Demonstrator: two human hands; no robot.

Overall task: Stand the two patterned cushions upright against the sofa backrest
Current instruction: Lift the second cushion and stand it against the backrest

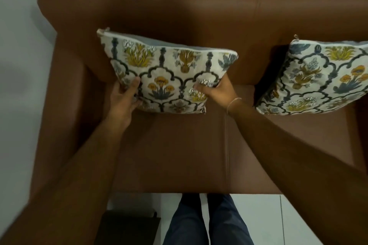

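We hold the left cushion [167, 77] with both hands [124, 99] [216, 92], fingers clamped on its lower corners, almost upright at the backrest [199, 12]; the right cushion [318, 79] already leans there.

A brown leather sofa [179, 155] filled the view, its padded backrest [199, 12] running along the top. A cream floral-patterned square cushion [169, 73] stood tilted on the seat near the backrest, gripped at its lower corners by the left hand [123, 99] and the right hand [217, 91]. A second matching patterned cushion [318, 79] leaned against the backrest to the right, well apart. Dark blue trouser legs [205, 223] showed below the seat edge.
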